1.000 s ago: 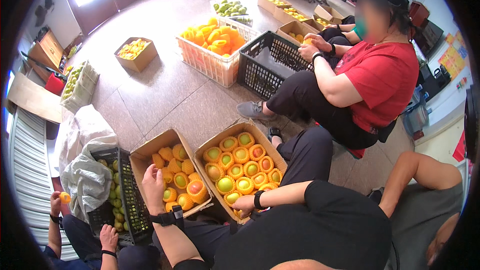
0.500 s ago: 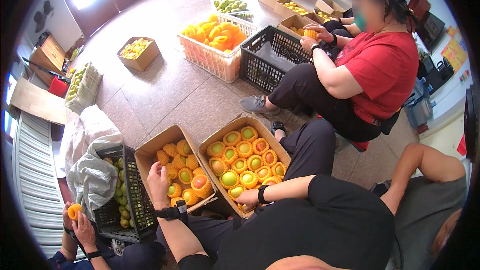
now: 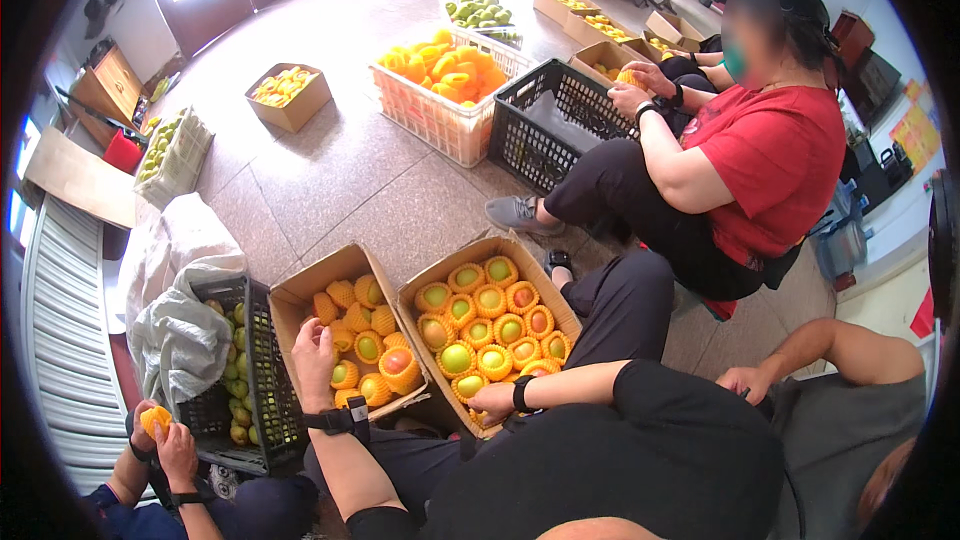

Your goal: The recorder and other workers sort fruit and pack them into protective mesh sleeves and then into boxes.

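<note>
Two cardboard boxes stand side by side before me. The left box (image 3: 284, 302) holds green and reddish fruit in orange foam net sleeves, loosely piled. In the right box (image 3: 412, 285), similar sleeved fruit (image 3: 493, 361) sits in close rows. My left hand (image 3: 315, 365) hovers at the left box's left side, fingers bent and apart, holding nothing I can see. Across the near edge of the right box lies my right hand (image 3: 493, 402), beside the nearest fruit; its fingers reach leftward and their tips are partly hidden.
Left of the boxes stands a black crate (image 3: 262, 370) of green fruit, partly under a white sack (image 3: 185, 270). Co-workers sit close by: one in red (image 3: 760, 155), one at lower left holding a sleeved fruit (image 3: 155, 420), one at right. Beyond stands a crate of orange sleeves (image 3: 440, 125).
The whole view has shifted slightly. My hands stay nearly where they were. At the right, the neighbour's hand has come into sight beside my elbow.
</note>
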Motion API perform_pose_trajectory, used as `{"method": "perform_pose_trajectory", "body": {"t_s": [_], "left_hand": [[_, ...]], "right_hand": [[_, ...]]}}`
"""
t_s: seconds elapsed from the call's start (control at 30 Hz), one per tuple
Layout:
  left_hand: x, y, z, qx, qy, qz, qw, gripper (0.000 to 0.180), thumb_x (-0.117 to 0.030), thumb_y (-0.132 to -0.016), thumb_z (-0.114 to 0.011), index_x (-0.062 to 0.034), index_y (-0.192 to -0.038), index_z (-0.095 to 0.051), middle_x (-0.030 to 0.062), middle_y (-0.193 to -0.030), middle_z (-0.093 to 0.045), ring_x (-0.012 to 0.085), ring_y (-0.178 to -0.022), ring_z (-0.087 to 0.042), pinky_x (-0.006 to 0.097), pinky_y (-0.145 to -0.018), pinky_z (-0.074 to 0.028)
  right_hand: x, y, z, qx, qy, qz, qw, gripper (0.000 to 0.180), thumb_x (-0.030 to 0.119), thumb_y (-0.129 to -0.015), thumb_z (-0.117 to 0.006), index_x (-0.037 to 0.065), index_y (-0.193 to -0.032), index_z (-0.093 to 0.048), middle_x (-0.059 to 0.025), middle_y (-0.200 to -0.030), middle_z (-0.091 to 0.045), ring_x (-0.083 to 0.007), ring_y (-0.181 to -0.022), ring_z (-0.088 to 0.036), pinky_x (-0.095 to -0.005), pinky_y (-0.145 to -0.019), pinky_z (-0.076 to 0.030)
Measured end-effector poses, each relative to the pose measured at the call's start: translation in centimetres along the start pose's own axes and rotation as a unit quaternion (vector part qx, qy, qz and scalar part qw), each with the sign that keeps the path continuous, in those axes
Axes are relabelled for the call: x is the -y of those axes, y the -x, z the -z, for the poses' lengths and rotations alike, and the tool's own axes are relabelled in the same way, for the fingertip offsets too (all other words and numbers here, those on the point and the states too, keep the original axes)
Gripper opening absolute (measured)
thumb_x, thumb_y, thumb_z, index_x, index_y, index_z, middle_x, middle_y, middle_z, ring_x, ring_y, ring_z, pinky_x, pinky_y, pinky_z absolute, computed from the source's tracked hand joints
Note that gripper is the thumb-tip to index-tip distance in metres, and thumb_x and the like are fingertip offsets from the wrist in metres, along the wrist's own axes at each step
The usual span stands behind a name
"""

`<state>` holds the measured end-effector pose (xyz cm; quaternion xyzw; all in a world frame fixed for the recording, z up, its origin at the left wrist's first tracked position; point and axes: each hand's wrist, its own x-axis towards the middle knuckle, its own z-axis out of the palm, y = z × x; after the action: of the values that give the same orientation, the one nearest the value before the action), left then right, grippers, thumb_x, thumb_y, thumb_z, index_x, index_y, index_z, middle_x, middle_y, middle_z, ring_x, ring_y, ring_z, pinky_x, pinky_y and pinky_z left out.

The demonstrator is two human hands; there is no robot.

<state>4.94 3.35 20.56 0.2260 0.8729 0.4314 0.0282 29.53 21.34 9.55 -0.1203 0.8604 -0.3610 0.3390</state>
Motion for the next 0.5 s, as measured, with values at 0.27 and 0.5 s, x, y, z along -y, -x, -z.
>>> {"method": "perform_pose_trajectory", "body": {"t_s": [0.27, 0.5], "left_hand": [[3.3, -0.5, -0.6, -0.006, -0.018, 0.016, 1.000, 0.024, -0.011, -0.080, -0.056, 0.0024, -0.099, -0.056, 0.0147, -0.083, -0.062, 0.0233, -0.076, -0.061, 0.032, -0.068, -0.048], [8.3, -1.4, -1.7, 0.007, -0.066, 0.044, 0.997, 0.025, -0.012, -0.080, -0.056, 0.0053, -0.097, -0.056, 0.0166, -0.085, -0.062, 0.0245, -0.078, -0.061, 0.032, -0.069, -0.048]], "right_hand": [[0.5, 0.3, 0.8, 0.005, -0.031, -0.023, 0.999, 0.032, 0.020, -0.069, -0.062, 0.002, -0.094, -0.053, -0.0180, -0.085, -0.060, -0.0345, -0.082, -0.057, -0.0410, -0.068, -0.044], [0.6, 1.2, 1.3, -0.032, -0.031, -0.033, 0.998, 0.037, 0.017, -0.065, -0.065, 0.007, -0.099, -0.056, -0.0158, -0.087, -0.061, -0.0327, -0.083, -0.058, -0.0402, -0.071, -0.045]]}}
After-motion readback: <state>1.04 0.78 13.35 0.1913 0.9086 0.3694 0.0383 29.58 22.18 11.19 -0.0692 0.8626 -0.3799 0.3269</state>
